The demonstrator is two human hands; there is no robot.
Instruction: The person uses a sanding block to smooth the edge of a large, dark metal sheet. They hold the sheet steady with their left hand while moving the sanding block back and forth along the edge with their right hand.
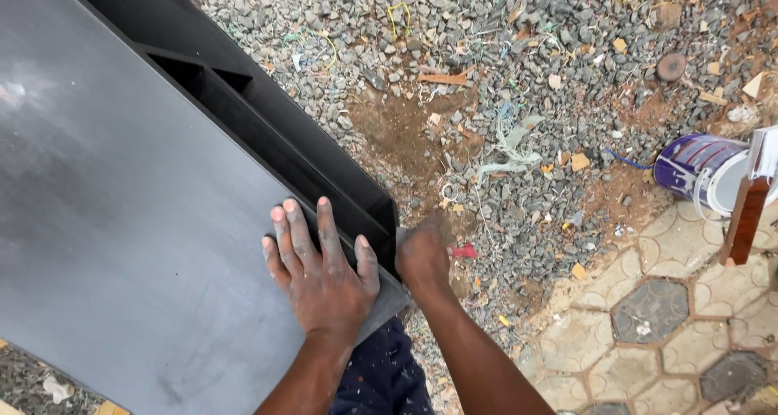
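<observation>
Left hand (320, 273) lies flat, fingers spread, pressing the dark grey panel (121, 220) steady near its corner over gravel (502, 50), while the right hand (421, 257) curls closed at that edge, contents hidden.

I am seeing a dark grey panel (121, 220) that is looking smooth and matt, with faint pale smears dulling its face. The black frame (275, 131) along its edge is looking painted, flat in sheen and even. My left hand (320, 273) is lying flat on that smooth sheet. The gravel (486, 26) is looking rough and loose over reddish dirt. The paving tiles (656, 310) are showing worn, patterned concrete. The purple can (701, 172) is gleaming like glossy metal.
</observation>
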